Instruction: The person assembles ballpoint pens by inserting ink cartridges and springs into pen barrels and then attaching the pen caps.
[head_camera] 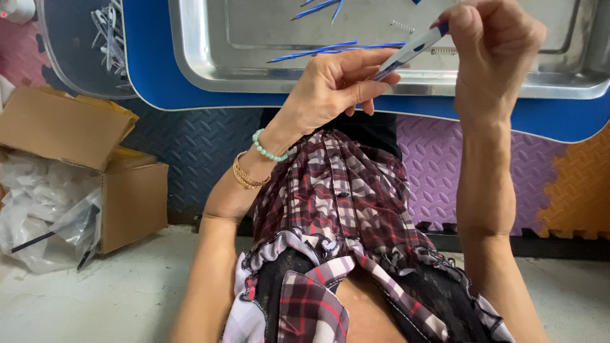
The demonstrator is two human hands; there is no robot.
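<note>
My left hand and my right hand both grip one blue and white pen, held slanted over the near rim of a metal tray. The left fingers pinch its lower end and the right fingers close on its upper end. Several thin blue pen refills and small metal springs lie in the tray behind the pen. Two bracelets, one green beaded and one gold, circle my left wrist.
The tray rests on a blue-edged board above my lap. A clear bin with white pen parts sits at upper left. An open cardboard box with plastic bags stands on the floor at left. Foam mats cover the floor.
</note>
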